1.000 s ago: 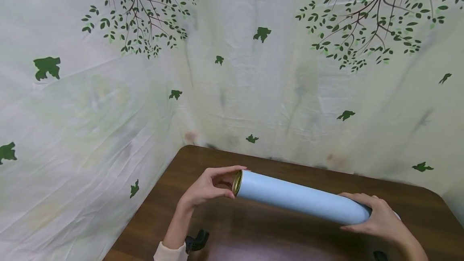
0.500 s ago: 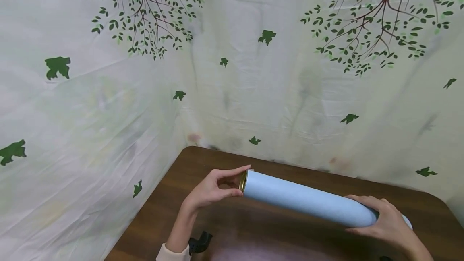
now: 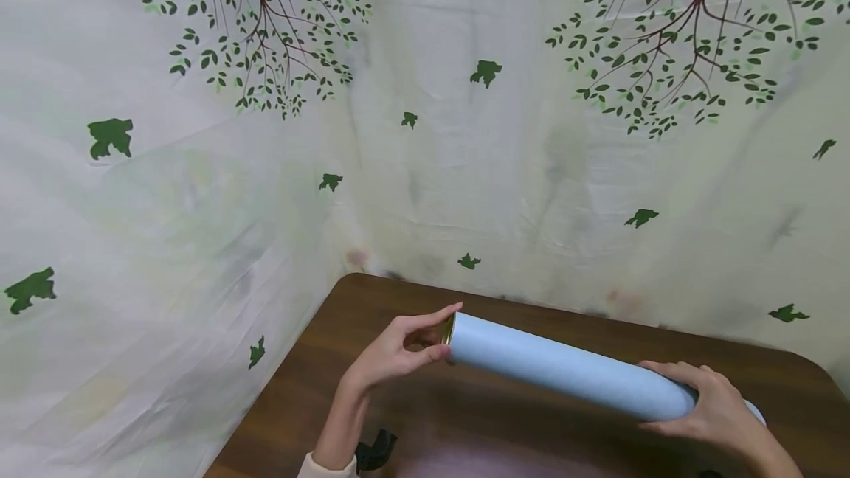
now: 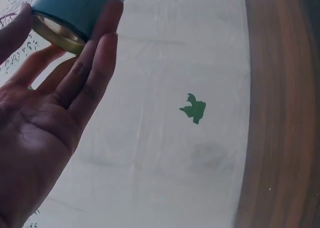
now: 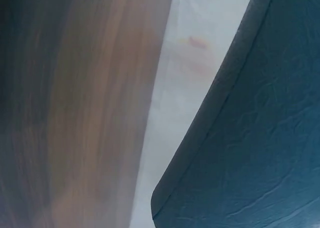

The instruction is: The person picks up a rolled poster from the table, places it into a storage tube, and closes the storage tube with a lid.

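Note:
A long light blue cardboard tube (image 3: 564, 369) is held across the front in the head view, its right end lower than its left. My left hand (image 3: 388, 351) pinches the left end between thumb and fingers, around a gold metal rim (image 3: 448, 330). In the left wrist view that rim (image 4: 57, 35) sits between my thumb and the fingers (image 4: 95, 68) of my left hand. My right hand (image 3: 713, 403) grips the tube near its other end, thumb below and fingers above. Close up in the right wrist view, the tube (image 5: 260, 138) looks dark teal; the right hand is out of that view.
Below the tube lies a brown wooden table (image 3: 279, 404) with rounded corners. A white cloth backdrop (image 3: 432, 183) printed with branches and green leaves rises behind and at the left. A black strap piece (image 3: 376, 450) shows at the left wrist.
Both hands and the tube have shifted slightly right in the head view. The gold end now shows less of its face, and my left fingertips sit over its edge.

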`<state>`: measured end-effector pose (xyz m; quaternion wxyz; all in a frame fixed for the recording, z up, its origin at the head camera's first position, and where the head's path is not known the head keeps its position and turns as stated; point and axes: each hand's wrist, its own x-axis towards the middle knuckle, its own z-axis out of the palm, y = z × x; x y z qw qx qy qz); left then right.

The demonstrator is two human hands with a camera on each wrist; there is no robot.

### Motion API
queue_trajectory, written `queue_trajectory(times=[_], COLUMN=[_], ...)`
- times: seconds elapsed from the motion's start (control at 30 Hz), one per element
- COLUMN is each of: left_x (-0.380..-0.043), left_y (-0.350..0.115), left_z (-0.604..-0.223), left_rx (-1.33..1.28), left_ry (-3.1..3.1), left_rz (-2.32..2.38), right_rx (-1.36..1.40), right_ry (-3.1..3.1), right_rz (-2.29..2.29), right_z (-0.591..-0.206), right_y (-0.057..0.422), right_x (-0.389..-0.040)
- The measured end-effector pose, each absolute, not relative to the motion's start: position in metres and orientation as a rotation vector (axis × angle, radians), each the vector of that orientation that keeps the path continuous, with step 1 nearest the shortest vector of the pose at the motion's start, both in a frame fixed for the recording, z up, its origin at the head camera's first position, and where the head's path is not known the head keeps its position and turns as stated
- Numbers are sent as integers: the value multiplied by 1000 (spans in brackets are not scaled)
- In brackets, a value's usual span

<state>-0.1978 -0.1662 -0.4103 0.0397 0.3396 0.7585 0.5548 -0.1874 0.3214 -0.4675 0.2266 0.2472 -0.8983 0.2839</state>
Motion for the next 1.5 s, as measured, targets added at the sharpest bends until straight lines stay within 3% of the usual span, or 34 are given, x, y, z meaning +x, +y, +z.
queue_trajectory(times=[0.43,0.63,0.97,1.23,1.5], left_x=[-209,-213,-209,-209,-208], left_y=[-171,-170,-168,-167,-170], left_z=[-413,-414,-417,-423,-416], left_rx=[864,995,1044,976,1108], left_ry=[2466,2527,2576,2455,2505], left_rz=[1744,1796,1579,1696,1644], right_rx=[625,634,596,601,554], right_ry=[-2461,-2450,-2532,-2545,-2643], right_rz=[673,696,652,662,777], right_z=[-462,-462,-462,-458,-457], right_y=[314,314,318,323,327], right_x=[-188,-188,-183,-183,-179])
